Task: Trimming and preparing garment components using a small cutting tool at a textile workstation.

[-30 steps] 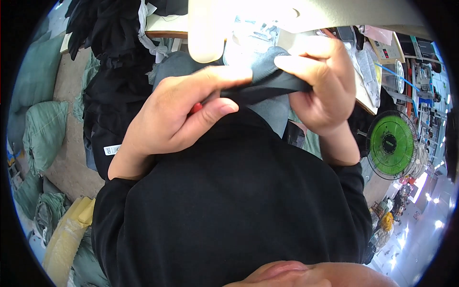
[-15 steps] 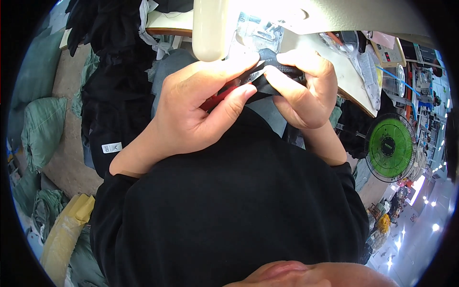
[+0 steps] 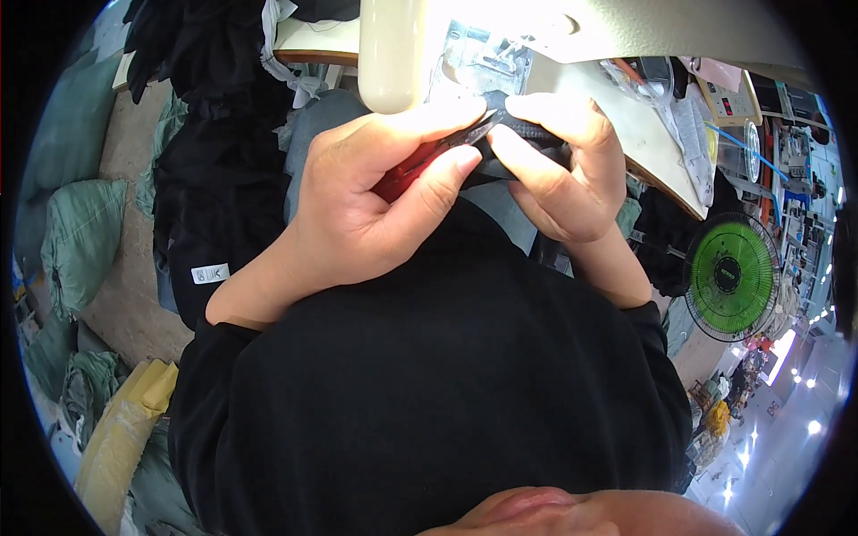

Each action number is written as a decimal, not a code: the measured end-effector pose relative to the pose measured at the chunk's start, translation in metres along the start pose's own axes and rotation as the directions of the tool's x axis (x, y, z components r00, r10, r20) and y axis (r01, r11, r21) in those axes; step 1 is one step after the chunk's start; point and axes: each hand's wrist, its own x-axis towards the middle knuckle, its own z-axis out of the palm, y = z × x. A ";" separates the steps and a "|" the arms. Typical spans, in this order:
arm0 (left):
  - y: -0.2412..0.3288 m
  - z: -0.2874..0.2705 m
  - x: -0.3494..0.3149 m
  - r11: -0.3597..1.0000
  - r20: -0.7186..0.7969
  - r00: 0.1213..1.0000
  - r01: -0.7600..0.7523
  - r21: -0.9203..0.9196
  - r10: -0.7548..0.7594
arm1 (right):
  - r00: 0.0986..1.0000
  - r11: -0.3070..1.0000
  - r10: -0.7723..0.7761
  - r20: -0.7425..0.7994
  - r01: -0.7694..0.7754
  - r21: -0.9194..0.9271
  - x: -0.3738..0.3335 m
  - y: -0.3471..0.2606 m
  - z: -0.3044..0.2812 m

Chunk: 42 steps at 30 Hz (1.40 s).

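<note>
My left hand (image 3: 362, 192) is closed around red-handled thread snips (image 3: 409, 170), whose pointed metal blades angle up to the right. Opposite it, my right hand (image 3: 576, 170) pinches a piece of dark fabric (image 3: 534, 134) between thumb and fingers. The blade tips lie at the fabric, close to my right fingertips. Part of the cloth and the snips' far end are hidden behind my fingers. Just beyond both hands stands a cream sewing machine (image 3: 391, 54), its shiny metal plate (image 3: 492, 58) brightly lit.
Black garments (image 3: 223, 170) hang in a heap on the left. Green sacks (image 3: 85, 237) and a yellow wrapped roll (image 3: 125, 438) lie on the floor. A green fan (image 3: 728, 277) stands right of the pale table (image 3: 661, 165). A control box (image 3: 728, 103) sits at the far right.
The snips have turned slightly in my left hand, and their blades now look closer together at the fabric. My right fingers have shifted a little to the left.
</note>
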 end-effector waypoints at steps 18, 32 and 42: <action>-0.022 -0.001 -0.008 0.986 0.035 0.996 -0.076 -0.149 0.082 | 0.991 0.988 0.132 0.000 -0.132 0.086 0.005 -0.004 -0.002; -0.009 0.000 0.003 0.992 0.024 0.993 -0.121 0.042 0.120 | 1.000 1.000 0.014 -0.016 -0.014 0.000 0.008 -0.005 0.002; -0.019 0.003 0.000 0.909 0.044 0.963 -0.266 0.322 0.267 | 0.983 0.975 0.184 -0.024 -0.179 0.133 0.011 -0.010 0.007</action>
